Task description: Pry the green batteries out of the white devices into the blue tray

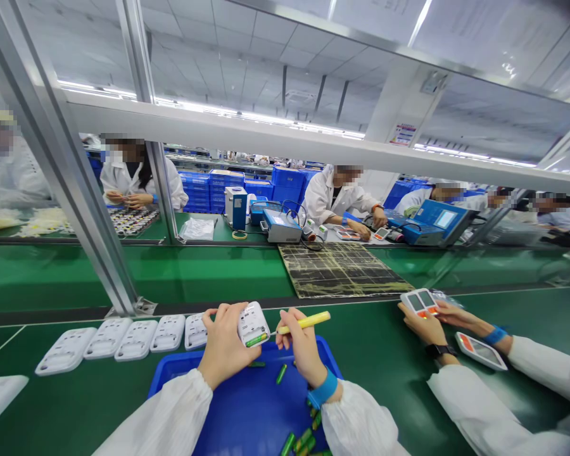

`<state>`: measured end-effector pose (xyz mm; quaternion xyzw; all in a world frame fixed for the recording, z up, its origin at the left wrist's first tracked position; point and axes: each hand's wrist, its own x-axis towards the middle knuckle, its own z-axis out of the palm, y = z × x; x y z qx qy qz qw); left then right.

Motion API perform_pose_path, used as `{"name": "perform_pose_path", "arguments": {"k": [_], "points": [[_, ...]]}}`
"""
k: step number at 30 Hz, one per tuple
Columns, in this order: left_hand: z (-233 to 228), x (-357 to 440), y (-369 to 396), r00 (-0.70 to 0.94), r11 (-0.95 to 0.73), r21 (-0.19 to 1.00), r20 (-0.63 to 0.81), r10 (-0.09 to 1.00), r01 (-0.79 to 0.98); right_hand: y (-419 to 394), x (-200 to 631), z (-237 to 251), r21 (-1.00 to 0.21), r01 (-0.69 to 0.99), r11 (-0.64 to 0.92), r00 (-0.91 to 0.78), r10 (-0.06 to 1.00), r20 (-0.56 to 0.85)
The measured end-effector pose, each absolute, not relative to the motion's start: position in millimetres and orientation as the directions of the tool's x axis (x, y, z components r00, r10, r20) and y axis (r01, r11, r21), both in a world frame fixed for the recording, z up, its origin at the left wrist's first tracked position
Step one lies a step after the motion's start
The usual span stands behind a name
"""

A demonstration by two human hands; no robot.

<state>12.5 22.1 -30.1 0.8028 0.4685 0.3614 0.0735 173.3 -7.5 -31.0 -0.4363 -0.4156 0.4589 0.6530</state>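
My left hand (225, 347) grips a small white plastic device (253, 320) above the blue tray, its back turned toward me. Green batteries (256, 341) sit in the slot along its lower edge. Between the closed fingers of my right hand (304, 354) is a yellow-handled screwdriver (312, 320); its thin tip points left at the device's edge by the battery slot. Whether the tip touches is too small to tell. Below both hands, the blue tray (247, 421) holds several loose green batteries (304, 440), mostly at its right side.
Several similar white devices (137, 340) lie in a row to the left. At right, a co-worker's hands (427, 326) hold a white device with a screen, and another device (481, 350) lies alongside. A metal post (123, 278) and a dark marked board (342, 269) stand beyond.
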Motion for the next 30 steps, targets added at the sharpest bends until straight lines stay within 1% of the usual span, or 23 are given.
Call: {"name": "perform_pose_path", "arguments": {"k": [2,5,7,9,11,13,15,17,19,21,24,27,30], "points": [[-30,13,21,0.336,-0.571,0.422,0.511,0.791,0.704,-10,170,-31,-0.953,-0.263,0.15,0.178,0.978,0.104],[-30,15,19,0.406,-0.62,0.386,0.505,0.762,0.683,-15,165,-33,-0.961,-0.275,0.041,-0.019,0.999,0.048],[-31,15,16,0.459,-0.666,0.363,0.51,0.728,0.652,-17,165,-32,-0.957,-0.291,-0.012,-0.113,0.993,0.022],[-32,16,14,0.524,-0.719,0.318,0.516,0.678,0.618,-17,167,-30,-0.935,-0.354,-0.028,-0.122,0.992,0.017],[-32,16,13,0.551,-0.739,0.291,0.516,0.656,0.607,-15,171,-26,-0.9,-0.436,-0.012,-0.085,0.996,0.028],[-33,16,18,0.52,-0.707,0.312,0.505,0.689,0.634,-12,174,-23,-0.864,-0.503,0.001,-0.045,0.999,0.028],[-35,14,28,0.44,-0.621,0.365,0.467,0.767,0.694,-9,176,-22,-0.85,-0.527,0.005,-0.016,1.0,0.016],[-39,10,44,0.366,-0.507,0.401,0.378,0.85,0.763,-7,176,-24,-0.861,-0.509,0.003,-0.004,1.0,0.006],[-46,3,62,0.337,-0.422,0.402,0.266,0.903,0.813,-6,175,-27,-0.887,-0.461,0.001,-0.004,1.0,0.003],[-54,-6,77,0.36,-0.395,0.378,0.163,0.919,0.837,-5,175,-30,-0.91,-0.414,0.003,-0.006,1.0,0.006],[-65,-19,87,0.385,-0.378,0.327,0.045,0.922,0.866,-4,176,-34,-0.924,-0.383,0.009,-0.001,1.0,0.01],[-68,-29,88,0.358,-0.337,0.276,-0.026,0.933,0.9,-2,178,-37,-0.928,-0.372,0.01,0.015,1.0,0.005],[-66,-38,86,0.32,-0.296,0.235,-0.067,0.945,0.926,0,180,-39,-0.939,-0.343,0.022,0.043,0.999,0.008]]}}
